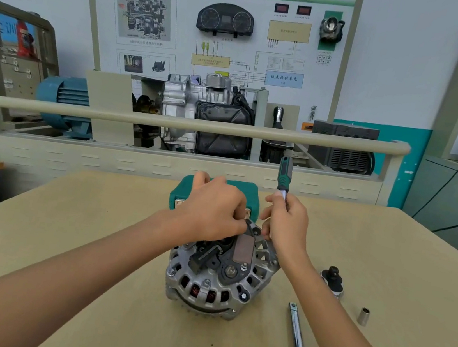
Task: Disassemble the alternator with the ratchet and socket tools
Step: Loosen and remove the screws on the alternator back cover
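The alternator stands on the tan table, rear end up, with its black regulator and brown plate showing. My left hand lies over its far top, fingers curled on a black part there. My right hand grips the ratchet, whose green and black handle points up and away; the tool's head is hidden behind my fingers at the alternator's far right edge.
A long chrome bar lies on the table to the right of the alternator. A loose socket and a small black part sit further right. The green tool case is behind the alternator. A training stand with a rail fills the background.
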`<move>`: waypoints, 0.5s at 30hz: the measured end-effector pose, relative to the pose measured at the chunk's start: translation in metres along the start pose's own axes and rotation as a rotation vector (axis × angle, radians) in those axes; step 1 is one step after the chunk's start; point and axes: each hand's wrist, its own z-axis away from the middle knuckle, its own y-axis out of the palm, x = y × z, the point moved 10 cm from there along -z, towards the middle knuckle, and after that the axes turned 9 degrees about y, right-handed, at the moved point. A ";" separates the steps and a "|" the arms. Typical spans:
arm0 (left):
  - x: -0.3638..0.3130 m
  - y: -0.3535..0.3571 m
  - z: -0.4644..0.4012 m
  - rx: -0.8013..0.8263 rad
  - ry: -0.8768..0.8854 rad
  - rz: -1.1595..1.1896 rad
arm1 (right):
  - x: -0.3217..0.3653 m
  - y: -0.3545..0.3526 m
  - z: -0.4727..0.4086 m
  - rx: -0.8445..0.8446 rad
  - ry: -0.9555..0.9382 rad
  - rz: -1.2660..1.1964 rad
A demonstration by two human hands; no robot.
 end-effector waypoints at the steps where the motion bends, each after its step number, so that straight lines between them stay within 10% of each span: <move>1: 0.002 -0.002 0.002 0.007 0.017 -0.014 | 0.002 -0.001 0.001 0.009 -0.002 -0.061; 8: 0.025 -0.014 0.009 -0.040 0.016 0.314 | 0.034 0.018 0.002 0.199 0.204 -0.628; 15: 0.026 0.009 0.015 -0.056 -0.013 0.452 | 0.056 0.044 0.012 0.362 0.268 -0.575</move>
